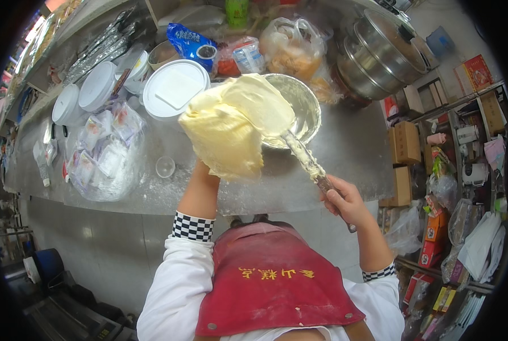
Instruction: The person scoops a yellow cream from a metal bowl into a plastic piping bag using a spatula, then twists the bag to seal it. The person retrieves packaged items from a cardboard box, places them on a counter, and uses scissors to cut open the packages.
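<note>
A large mass of pale yellow cream or soft dough (226, 132) is held up over the metal table. It hides my left hand; only the wrist and forearm (205, 183) show below it, so what the fingers do cannot be told. My right hand (342, 199) grips the dark handle of a long spatula (305, 160), smeared with cream along its shaft. The spatula's cream-coated blade (264, 108) lies against the right side of the mass. Behind them, partly covered, stands a metal bowl (308, 106) with cream streaks on its inner wall.
White lidded tubs (151, 91) and a clear bag of powdery packets (109, 162) occupy the table's left side. A small clear cup (165, 166) is nearby. Food bags (294, 55) and stacked steel pots (377, 55) stand at the back. Shelves with boxes (407, 143) line the right.
</note>
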A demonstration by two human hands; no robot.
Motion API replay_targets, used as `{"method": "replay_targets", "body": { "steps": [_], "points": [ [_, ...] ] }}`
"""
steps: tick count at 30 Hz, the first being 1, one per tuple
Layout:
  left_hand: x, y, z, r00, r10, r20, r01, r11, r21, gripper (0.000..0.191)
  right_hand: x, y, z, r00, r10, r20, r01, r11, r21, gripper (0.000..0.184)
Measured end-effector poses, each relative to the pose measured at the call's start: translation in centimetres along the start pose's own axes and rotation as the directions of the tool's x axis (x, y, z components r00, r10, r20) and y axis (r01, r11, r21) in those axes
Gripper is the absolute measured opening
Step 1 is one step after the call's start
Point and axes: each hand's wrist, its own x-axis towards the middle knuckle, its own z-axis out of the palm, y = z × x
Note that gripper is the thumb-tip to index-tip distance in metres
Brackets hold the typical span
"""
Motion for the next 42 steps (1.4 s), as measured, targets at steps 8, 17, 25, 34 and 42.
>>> {"method": "replay_targets", "body": {
  "steps": [8,17,25,34,42],
  "points": [
    [-0.5,2.3,-6.2,0.985,-0.17,-0.036,0.17,0.901,0.399,0.043,0.1,1.0,-6.5,0.959,0.008,-0.284,-0.126,0.908,-0.4,0.035],
    [-0.6,-3.6,-7.7,0.899,-0.424,-0.108,0.404,0.712,0.574,0.042,11.7,-3.8,-12.5,0.975,0.07,-0.213,-0.221,0.159,-0.962,0.016],
    [0.9,-7.0,-7.8,0.881,-0.457,-0.122,0.446,0.718,0.535,0.041,14.6,-3.2,-13.2,0.912,0.408,-0.049,-0.194,0.321,-0.927,0.021],
    [0.6,-7.7,-7.4,0.879,-0.463,-0.115,0.462,0.764,0.451,0.04,11.9,5.2,-13.3,0.93,0.354,0.102,-0.233,0.779,-0.582,0.029],
    [-0.3,-7.4,-6.8,0.905,-0.413,-0.106,0.426,0.873,0.237,0.04,7.6,11.2,-5.9,0.89,0.451,0.063,-0.453,0.861,0.23,0.034]
  ]
}}
